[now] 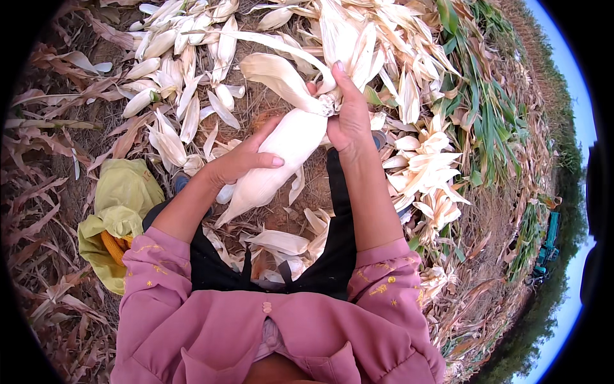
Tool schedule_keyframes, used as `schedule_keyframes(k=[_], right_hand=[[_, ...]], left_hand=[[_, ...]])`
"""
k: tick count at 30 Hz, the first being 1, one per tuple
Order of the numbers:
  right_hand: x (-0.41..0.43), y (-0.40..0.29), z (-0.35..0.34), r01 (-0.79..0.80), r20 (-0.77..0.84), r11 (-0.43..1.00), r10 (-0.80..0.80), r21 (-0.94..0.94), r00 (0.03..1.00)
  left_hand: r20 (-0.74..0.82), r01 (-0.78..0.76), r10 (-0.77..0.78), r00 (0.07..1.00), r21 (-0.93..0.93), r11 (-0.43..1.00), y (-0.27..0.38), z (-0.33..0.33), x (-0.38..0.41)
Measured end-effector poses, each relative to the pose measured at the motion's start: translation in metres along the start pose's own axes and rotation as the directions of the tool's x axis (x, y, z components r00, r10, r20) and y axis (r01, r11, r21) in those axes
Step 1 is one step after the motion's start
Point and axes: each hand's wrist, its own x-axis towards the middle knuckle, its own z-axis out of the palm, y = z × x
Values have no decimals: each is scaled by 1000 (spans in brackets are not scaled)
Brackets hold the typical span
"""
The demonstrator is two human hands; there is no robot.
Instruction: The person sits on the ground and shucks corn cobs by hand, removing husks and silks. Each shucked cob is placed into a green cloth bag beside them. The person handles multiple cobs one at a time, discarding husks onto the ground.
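Note:
A husk-wrapped ear of corn [288, 149] lies slantwise between my hands, its tapered tip down and to the left. My left hand [244, 161] grips the middle of it, thumb across the pale husk. At the stem end, my right hand [350, 110] pinches the base where loose husk leaves [276, 79] curl outward. Part of the right fingers is hidden behind the base. No kernels show on this ear. Below, on the soil between my knees, sit loose husks [280, 242].
A yellow-green bag [127, 187] with bare orange corn cobs [114, 247] stands by my left leg. Ears in husk [160, 43] lie ahead to the left. Stripped husks [422, 163] are heaped at right, beside green leaves [484, 101]. A green vehicle [551, 235] is far off.

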Motion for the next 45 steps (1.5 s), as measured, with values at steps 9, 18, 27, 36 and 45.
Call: schedule_keyframes(k=[9,18,27,36,45], right_hand=[[30,27,-5,394,-146,888,-433,-236,889],[44,69,13,473,16,600,-608,-645,794],[22,30,29,193,-154,929,-151,314,976],[17,39,14,-48,128,983,25,175,991],[16,-7,-10,84,219,995,-93,50,971]], left_hand=[[-85,-61,38,996,-278,959,-22,17,6],[-169,-22,-136,976,-700,714,-30,24,19],[-225,-182,53,973,-606,775,-16,0,10],[-204,-356,309,929,-719,597,-14,-3,24],[-659,-543,93,747,-523,657,14,-53,15]])
